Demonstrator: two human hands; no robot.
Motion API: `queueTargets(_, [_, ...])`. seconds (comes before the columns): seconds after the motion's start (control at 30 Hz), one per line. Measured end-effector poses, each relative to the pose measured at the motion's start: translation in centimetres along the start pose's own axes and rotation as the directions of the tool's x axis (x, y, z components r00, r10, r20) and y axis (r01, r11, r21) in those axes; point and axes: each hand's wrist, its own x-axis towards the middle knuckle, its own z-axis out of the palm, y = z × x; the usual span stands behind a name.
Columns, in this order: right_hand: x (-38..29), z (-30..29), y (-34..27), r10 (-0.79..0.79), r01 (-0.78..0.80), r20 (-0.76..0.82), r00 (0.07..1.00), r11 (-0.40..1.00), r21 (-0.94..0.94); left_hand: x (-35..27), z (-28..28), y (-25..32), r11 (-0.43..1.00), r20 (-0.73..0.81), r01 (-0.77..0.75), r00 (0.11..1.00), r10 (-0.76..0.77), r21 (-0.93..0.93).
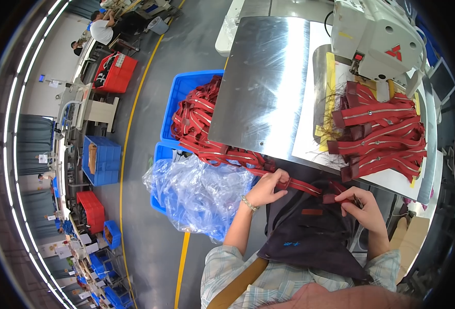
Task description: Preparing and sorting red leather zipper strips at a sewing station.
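In front of my dark apron (304, 235), a red zipper strip (305, 187) is stretched between my two hands. My left hand (268, 188) grips it near a folded part, with the thumb pointing towards the right hand. Fingertips of my right hand (360, 210) pinch the strip beside its maroon end tab (328, 198). A small dark metal tool (358, 201), perhaps thread snips, is also tucked in that hand. A pile of red zipper strips (382, 135) with maroon ends and loose dark threads lies on the sewing machine's table, above my right hand.
An industrial sewing machine (378, 42) stands over the pile, beside a shiny metal plate (262, 85). Left of the plate, a blue crate (168, 112) holds more red zippers. Clear plastic sheeting (200, 193) covers a second blue crate (156, 202). A seated person (102, 31) is across the aisle.
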Motion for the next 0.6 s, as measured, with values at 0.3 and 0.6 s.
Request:
queueTargets(0.3, [-1.7,-3.8,-1.4,0.137,-0.085,0.109,0.985,0.918,-0.389,0.2,-0.5,0.4,0.941,-0.091,-0.166,0.975,0.201,0.296])
queueTargets(0.6, [-1.7,-8.0,1.7,0.436,-0.33,0.596,0.674,0.9,-0.285,-0.2,-1.7,1.4,0.998,-0.256,0.007,0.967,0.009,0.061])
